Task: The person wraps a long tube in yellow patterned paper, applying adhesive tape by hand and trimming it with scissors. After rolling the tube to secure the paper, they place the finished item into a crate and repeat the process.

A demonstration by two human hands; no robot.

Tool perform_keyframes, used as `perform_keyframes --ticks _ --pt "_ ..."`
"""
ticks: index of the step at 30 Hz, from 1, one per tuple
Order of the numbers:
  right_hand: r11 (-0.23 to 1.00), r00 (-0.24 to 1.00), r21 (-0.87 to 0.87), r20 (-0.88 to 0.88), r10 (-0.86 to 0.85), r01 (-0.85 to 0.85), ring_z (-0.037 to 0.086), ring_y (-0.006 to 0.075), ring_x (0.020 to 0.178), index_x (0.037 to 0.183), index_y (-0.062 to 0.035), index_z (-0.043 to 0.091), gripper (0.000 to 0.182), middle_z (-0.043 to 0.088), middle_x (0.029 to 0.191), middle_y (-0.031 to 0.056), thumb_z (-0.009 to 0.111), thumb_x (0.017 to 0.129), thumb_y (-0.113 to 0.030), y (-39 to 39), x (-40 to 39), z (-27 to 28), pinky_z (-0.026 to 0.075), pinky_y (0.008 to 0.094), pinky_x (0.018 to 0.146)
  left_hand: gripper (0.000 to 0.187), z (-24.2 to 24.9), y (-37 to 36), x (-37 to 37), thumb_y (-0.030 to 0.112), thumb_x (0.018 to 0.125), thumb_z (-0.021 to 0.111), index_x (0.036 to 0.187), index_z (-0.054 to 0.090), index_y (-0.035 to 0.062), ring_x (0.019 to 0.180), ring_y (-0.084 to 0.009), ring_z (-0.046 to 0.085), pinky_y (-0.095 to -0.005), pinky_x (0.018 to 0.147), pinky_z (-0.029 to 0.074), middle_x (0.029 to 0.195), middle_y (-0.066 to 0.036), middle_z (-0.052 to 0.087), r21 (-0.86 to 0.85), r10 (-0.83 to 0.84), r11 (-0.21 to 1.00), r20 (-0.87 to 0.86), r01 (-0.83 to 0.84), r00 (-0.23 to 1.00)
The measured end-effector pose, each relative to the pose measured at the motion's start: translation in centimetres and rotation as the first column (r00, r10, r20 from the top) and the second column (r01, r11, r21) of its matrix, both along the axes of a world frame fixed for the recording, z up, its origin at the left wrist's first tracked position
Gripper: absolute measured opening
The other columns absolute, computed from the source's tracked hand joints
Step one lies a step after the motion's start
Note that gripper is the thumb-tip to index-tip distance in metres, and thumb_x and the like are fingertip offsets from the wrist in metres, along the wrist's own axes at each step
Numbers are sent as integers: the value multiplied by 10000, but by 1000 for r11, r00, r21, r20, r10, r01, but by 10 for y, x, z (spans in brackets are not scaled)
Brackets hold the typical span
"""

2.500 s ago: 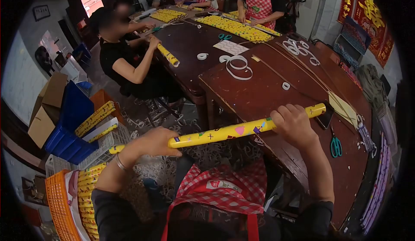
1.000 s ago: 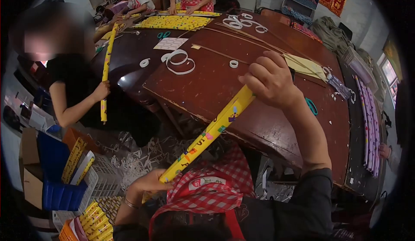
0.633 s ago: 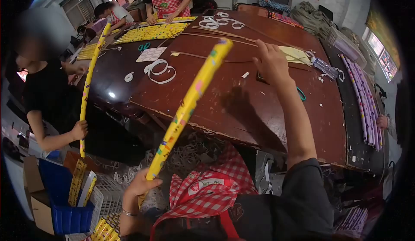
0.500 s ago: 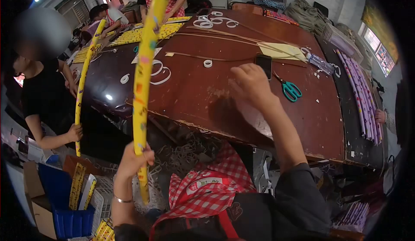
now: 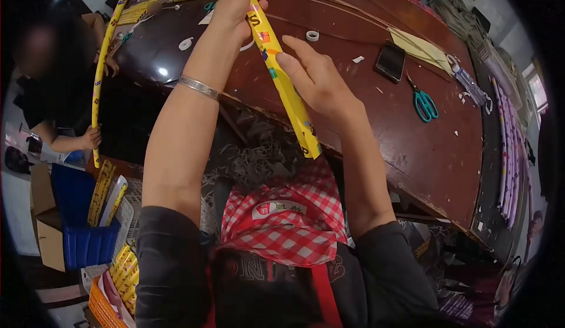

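A long yellow tube with a colourful printed pattern (image 5: 273, 63) slants in front of me, its near end above the red checked apron (image 5: 282, 210) and its far end out of view at the top. My left hand (image 5: 238, 10) is wrapped round its upper part. Beside the tube's right edge, my right hand (image 5: 321, 80) has its fingers stretched out and apart, the thumb tip right at the tube. Beyond that hand, a roll of white tape (image 5: 312, 35) lies on the brown table (image 5: 429, 157).
To the right on the table lie a black phone (image 5: 390, 61), teal-handled scissors (image 5: 425, 104) and a yellow sheet (image 5: 421, 48). Purple patterned tubes (image 5: 511, 151) line the right edge. At left, a person holds another yellow tube (image 5: 101, 75) above a blue bin (image 5: 88, 245).
My left hand has moved up and away along the tube, which now leans the other way. My right hand has come from over the table to the tube's side. The view has shifted.
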State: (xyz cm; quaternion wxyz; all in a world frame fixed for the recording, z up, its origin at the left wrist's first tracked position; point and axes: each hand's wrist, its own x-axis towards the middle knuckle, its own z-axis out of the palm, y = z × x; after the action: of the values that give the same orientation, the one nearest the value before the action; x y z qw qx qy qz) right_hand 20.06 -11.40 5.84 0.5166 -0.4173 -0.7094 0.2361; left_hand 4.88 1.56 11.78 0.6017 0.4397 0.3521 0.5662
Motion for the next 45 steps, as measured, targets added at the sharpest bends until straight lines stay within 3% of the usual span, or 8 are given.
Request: perform_keyframes --ticks 13,15,18,23,35,39,41,45 --pt "958 995 -272 26 99 -88 664 375 888 1275 23 521 514 667 947 248 555 977 -395 2 0 -34 498 428 779 272 -29 46 -8 206 946 644 1140 524 57 692 -206 610 -374 662 558 884 -73 594 -221 230 945 -67 -239 971" --pt "919 986 -365 15 165 -148 625 228 888 1319 8 510 555 655 969 175 570 976 -423 -14 4 -34 484 363 796 301 -33 27 -9 175 943 629 1174 507 26 730 -195 569 -343 642 547 927 -96 561 -175 238 955 -26 -239 971" --pt "921 977 -371 120 176 -121 626 228 859 1308 4 503 564 653 949 172 632 942 -406 -30 8 -39 485 379 772 325 -36 15 -11 214 940 648 1164 511 22 738 -197 576 -346 643 537 930 -88 562 -147 253 956 -21 -253 967" --pt "986 977 -163 201 73 -40 633 464 873 1344 0 401 584 645 978 287 647 888 -267 -45 6 -63 502 500 761 272 -36 -9 -10 212 937 634 1105 523 29 713 -213 616 -385 592 530 905 -87 573 -114 319 942 9 -316 948" --pt "983 967 -145 214 138 -109 618 483 917 1344 1 354 590 633 1001 293 652 852 -132 -79 15 -64 503 524 776 158 -29 -46 -42 176 927 662 845 534 132 641 -104 513 -314 636 485 741 32 530 161 -246 967 381 198 891" --pt "998 958 6 282 -60 60 637 462 841 1300 -7 399 519 639 946 267 645 857 -123 -88 21 -58 524 513 719 203 -34 -41 -24 200 915 678 811 523 121 617 -121 526 -332 588 497 723 15 526 103 -251 968 475 231 843" --pt "953 894 -163 413 -171 257 640 443 864 1228 -37 460 429 647 966 244 661 858 -123 -95 23 -48 513 506 735 171 -34 -39 -6 167 909 667 856 515 110 591 -125 527 -318 534 470 725 3 523 -65 112 993 331 -96 937" --pt "904 796 5 472 -380 428 649 426 817 1125 -43 483 342 657 929 215 669 860 -150 -93 32 -61 521 504 697 189 -37 -40 21 130 866 685 885 502 86 550 -152 532 -310 459 437 737 -27 525 -122 321 946 264 -299 910"
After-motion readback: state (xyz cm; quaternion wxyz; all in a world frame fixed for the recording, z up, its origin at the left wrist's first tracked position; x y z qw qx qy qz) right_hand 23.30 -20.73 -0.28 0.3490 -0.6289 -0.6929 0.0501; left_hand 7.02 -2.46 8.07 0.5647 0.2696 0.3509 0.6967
